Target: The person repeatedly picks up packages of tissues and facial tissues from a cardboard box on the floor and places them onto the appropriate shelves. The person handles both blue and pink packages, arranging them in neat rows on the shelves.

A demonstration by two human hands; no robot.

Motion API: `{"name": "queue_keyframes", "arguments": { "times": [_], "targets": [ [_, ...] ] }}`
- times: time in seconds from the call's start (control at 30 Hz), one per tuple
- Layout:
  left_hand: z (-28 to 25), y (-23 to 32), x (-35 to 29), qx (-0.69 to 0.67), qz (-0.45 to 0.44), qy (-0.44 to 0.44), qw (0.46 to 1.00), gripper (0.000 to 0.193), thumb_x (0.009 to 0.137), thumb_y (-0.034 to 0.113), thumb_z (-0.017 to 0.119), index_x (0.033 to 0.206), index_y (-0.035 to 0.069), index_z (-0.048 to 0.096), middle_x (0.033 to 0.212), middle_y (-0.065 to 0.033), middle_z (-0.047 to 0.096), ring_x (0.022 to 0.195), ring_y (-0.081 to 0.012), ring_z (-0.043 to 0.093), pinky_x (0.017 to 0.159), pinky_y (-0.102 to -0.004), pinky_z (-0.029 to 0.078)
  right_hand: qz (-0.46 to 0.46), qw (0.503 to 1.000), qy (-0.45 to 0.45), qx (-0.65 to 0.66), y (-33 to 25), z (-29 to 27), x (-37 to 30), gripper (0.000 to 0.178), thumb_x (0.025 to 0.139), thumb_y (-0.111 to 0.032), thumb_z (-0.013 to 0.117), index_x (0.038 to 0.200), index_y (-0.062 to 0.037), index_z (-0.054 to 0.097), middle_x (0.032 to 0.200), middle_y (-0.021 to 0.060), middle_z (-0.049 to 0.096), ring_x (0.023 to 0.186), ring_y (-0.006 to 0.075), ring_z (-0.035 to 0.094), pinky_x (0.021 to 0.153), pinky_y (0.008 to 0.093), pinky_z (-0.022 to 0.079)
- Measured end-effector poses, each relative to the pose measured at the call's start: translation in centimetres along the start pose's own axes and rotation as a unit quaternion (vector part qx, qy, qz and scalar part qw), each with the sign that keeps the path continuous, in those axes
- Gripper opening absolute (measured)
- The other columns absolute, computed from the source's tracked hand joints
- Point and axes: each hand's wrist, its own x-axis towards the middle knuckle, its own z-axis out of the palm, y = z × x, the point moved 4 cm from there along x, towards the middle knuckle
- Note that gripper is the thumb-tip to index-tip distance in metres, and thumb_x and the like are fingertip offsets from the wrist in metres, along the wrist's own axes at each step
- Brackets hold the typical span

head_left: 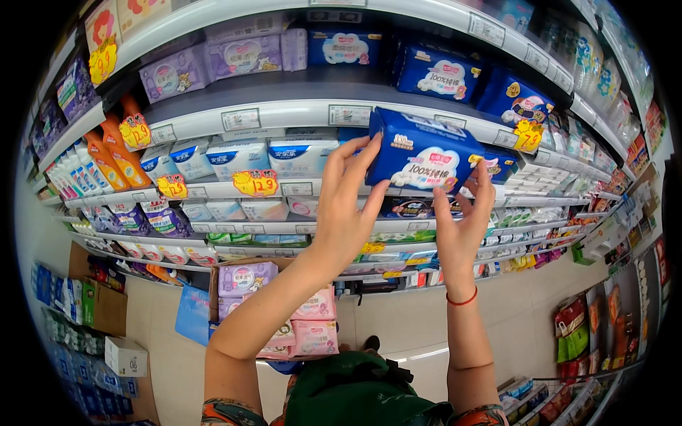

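Observation:
Both of my hands hold up a dark blue pack of sanitary pads in front of the shelves, slightly tilted. My left hand grips its left end, thumb below and fingers along the side. At the lower right corner, my right hand closes on it with thumb and fingertips. Behind and above, matching blue packs stand on the upper shelf, beside another blue pack and several purple packs. A gap of bare shelf shows in front of some of them.
An open carton of purple and pink packs stands below my left forearm. White-and-blue packs line the shelf beneath, with yellow price tags on its edge. Cartons stand at lower left; another goods rack is at right.

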Motion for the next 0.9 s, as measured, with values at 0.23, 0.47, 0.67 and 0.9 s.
{"name": "queue_keyframes", "arguments": {
  "times": [0.23,0.47,0.67,0.9],
  "targets": [
    [2.8,0.0,5.2,0.034,0.038,0.012,0.999,0.057,0.087,0.000,0.069,0.141,0.006,0.052,0.129,-0.0141,0.055,0.109,-0.0251,0.058,0.094,-0.0360,0.051,-0.072,0.996,0.051,0.009,0.9,-0.9,5.6,0.074,0.084,-0.004,0.074,0.149,-0.0027,0.038,0.126,0.0157,0.048,0.111,0.0261,0.054,0.088,0.0348,0.051],
    [5.1,-0.7,9.4,0.039,0.042,0.036,0.998,0.057,0.087,-0.001,0.069,0.141,0.007,0.052,0.123,-0.0105,0.058,0.105,-0.0190,0.061,0.093,-0.0344,0.055,-0.086,0.994,0.062,-0.013,1.7,-0.7,10.2,0.072,0.086,-0.008,0.072,0.149,-0.0013,0.037,0.127,0.0165,0.048,0.111,0.0258,0.054,0.091,0.0369,0.047],
    [6.3,-1.7,11.2,0.028,0.005,0.028,0.999,0.054,0.088,-0.001,0.069,0.139,0.003,0.052,0.124,-0.0116,0.059,0.105,-0.0183,0.060,0.088,-0.0324,0.057,-0.129,0.988,0.064,-0.050,3.4,-0.4,12.8,0.064,0.088,-0.007,0.071,0.146,-0.0017,0.042,0.122,0.0143,0.050,0.107,0.0240,0.055,0.089,0.0351,0.051],
    [6.7,-2.2,12.9,0.046,-0.013,0.036,0.998,0.064,0.085,-0.001,0.072,0.144,0.011,0.050,0.125,-0.0160,0.061,0.095,-0.0164,0.063,0.082,-0.0314,0.058,-0.163,0.983,0.041,-0.079,4.0,0.0,14.7,0.066,0.089,-0.008,0.071,0.150,-0.0123,0.043,0.115,0.0132,0.052,0.099,0.0214,0.056,0.079,0.0300,0.052]
  ]
}}
